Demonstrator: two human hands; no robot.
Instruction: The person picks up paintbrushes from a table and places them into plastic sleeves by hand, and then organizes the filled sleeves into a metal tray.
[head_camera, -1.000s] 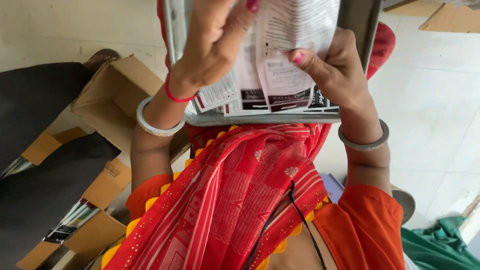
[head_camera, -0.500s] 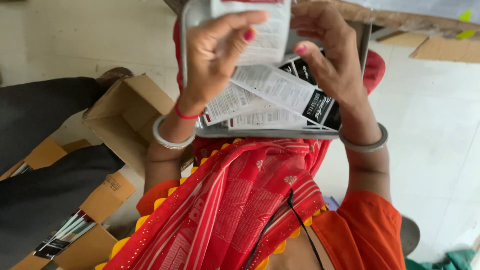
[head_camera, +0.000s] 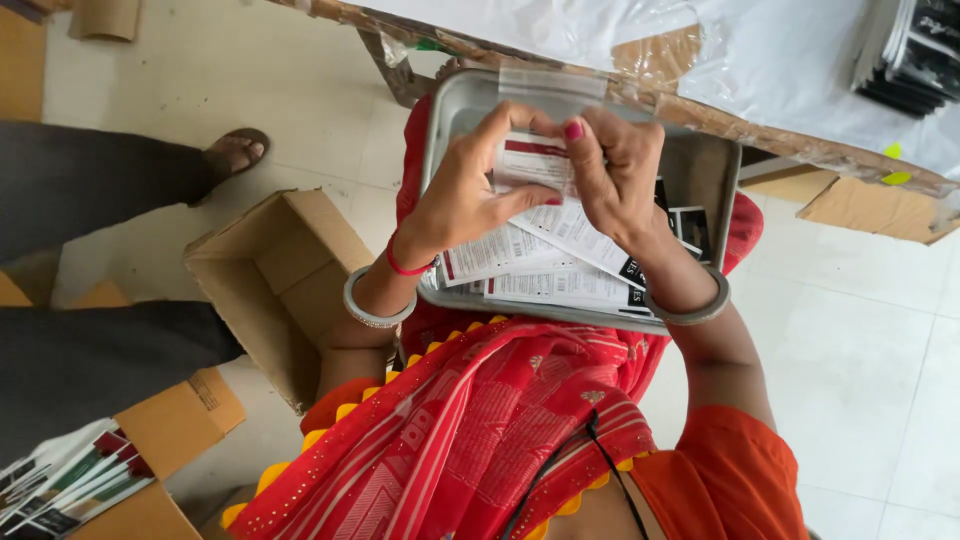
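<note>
Head view, looking down at a metal tray (head_camera: 712, 172) resting on the person's lap, used as the landmark for all places below. Both hands meet over the tray's upper middle. Left hand (head_camera: 470, 195) pinches a small printed card (head_camera: 535, 165), white w/ a dark red band, thumb under and fingers on top; grip closed on it. Right hand (head_camera: 615, 180) closed on the same card from the other side, fingertips at its upper edge. A clear plastic sleeve (head_camera: 555, 90) stands up above the card, toward the tray's far rim; can't tell if the card is partly inside it. Loose printed cards (head_camera: 560, 270), white w/ black strips, lie fanned in the tray's near half, under both wrists. Silver bangles on both wrists, plus a red thread on the left.

Left of the tray: open cardboard box (head_camera: 290, 285) on the floor. Further left, another person's dark trouser legs and a sandalled foot (head_camera: 235, 152). Beyond the tray's far rim: table edge w/ white plastic sheet (head_camera: 780, 60). Near side of the tray: red patterned cloth (head_camera: 480, 430) over the lap.
</note>
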